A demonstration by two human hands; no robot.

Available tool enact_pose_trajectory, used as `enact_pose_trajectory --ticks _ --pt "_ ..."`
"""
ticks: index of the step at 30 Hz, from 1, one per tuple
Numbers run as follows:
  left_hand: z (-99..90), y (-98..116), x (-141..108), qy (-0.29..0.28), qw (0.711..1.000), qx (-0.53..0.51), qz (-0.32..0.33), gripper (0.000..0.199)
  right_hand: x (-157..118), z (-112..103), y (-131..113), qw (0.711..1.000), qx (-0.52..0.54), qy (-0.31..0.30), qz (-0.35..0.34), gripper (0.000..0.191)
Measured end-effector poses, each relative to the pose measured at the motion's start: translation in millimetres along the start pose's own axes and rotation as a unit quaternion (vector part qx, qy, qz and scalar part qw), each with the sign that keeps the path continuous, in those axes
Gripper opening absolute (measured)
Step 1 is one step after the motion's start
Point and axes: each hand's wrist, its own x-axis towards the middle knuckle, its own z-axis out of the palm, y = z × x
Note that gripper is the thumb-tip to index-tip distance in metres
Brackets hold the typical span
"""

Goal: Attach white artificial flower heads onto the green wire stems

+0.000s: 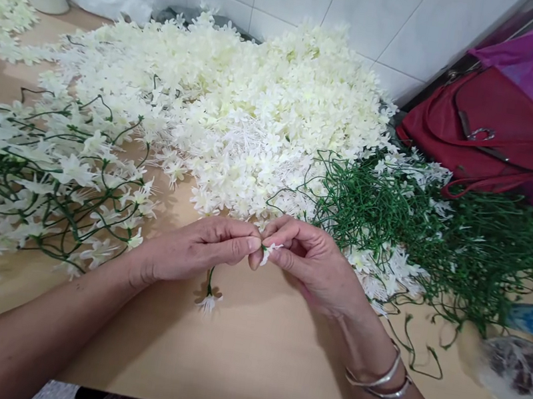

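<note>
Head view: both forearms angle inward, left hand and right hand meeting above the surface. At right, a clear plastic bag holds something dark. Both hands' fingers pinch closed on one small white flower. Behind lie heaped pale blossoms.

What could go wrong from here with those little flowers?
The small white flower pinched at the fingertips of the right hand could slip or get crushed. The hanging flower below the left hand might snag or come loose. The green stems lie tangled, so pulling one could drag others along, perhaps catching the red bag beside them.
</note>
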Motion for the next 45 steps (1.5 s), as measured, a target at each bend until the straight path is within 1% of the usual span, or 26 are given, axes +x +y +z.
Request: enact_pose_trajectory --ticks 3,8,13,17,22,25,28,30,33,36,39,45 --pt "-0.4 -0.8 0.2 0.002 1.000 0.010 -0.001 0.035 1.1 -1.8 0.3 1.000 -0.006 -0.001 0.005 0.008" --pt "-3.1 0.9 -1.1 -0.018 1.000 0.014 -0.007 0.034 2.2 -0.4 1.7 1.000 -0.013 0.000 0.014 0.010" --pt "0.0 1.7 -0.3 0.002 1.000 -0.003 -0.008 0.037 3.5 2.2 2.5 1.000 -0.015 0.024 0.013 0.014" --pt "0.4 0.5 0.1 0.008 1.000 0.021 -0.012 0.037 4.9 0.5 5.9 1.000 0.002 0.014 0.013 0.016" --pt "0.4 0.9 0.8 0.012 0.999 0.036 -0.016 0.036 5.8 -0.2 8.8 1.000 0.015 0.018 0.020 0.019" --pt "6.1 0.4 2.0 0.046 0.999 -0.003 -0.018 0.036 4.6 0.3 6.2 0.999 0.018 0.014 0.037 0.019" --pt "12.0 -2.2 3.1 0.106 0.992 -0.064 -0.028 0.037 3.1 0.9 2.1 0.998 0.021 0.036 0.040 0.033" --pt "13.9 -3.6 3.4 0.124 0.988 -0.092 -0.026 0.039 2.8 1.8 0.2 0.998 0.030 0.046 0.034 0.038" --pt "14.5 -2.6 3.8 0.125 0.988 -0.093 -0.022 0.038 3.3 3.4 0.3 0.997 0.034 0.058 0.027 0.036" --pt "15.0 0.0 4.9 0.129 0.989 -0.074 -0.023 0.037 4.5 4.2 3.7 0.996 0.013 0.083 0.029 0.034" --pt "14.9 0.0 6.2 0.109 0.993 -0.052 -0.011 0.038 5.7 4.1 7.7 0.995 -0.001 0.097 0.028 0.032" --pt "11.1 -4.1 5.1 0.082 0.997 -0.007 0.002 0.036 4.8 3.3 7.2 0.996 0.012 0.090 0.021 0.023"
